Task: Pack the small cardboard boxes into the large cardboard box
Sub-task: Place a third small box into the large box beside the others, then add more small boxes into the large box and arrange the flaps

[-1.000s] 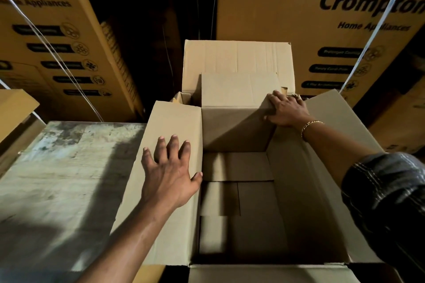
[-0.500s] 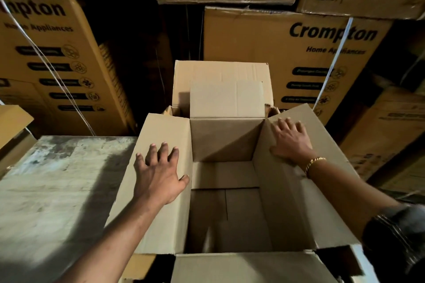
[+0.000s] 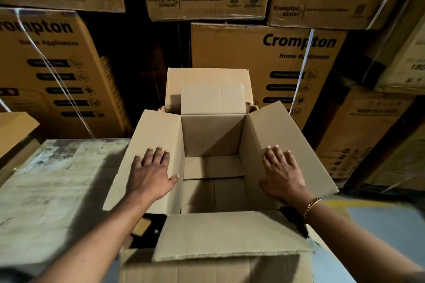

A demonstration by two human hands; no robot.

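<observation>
The large cardboard box [image 3: 213, 167], standing open on the floor beside a worn table [image 3: 57, 179], is being held wide with a flat left hand [image 3: 153, 172] and a flat right hand [image 3: 284, 174] pressed on its side flaps, nothing yet being packed inside.

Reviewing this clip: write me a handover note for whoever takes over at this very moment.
Left hand: open, flat on the left flap of the large cardboard box.
Right hand: open, flat on the right flap.
Done: the box stands open with its flaps spread; nothing is inside.
Left: all the packing; what is to go in is not identifiable here.
</observation>
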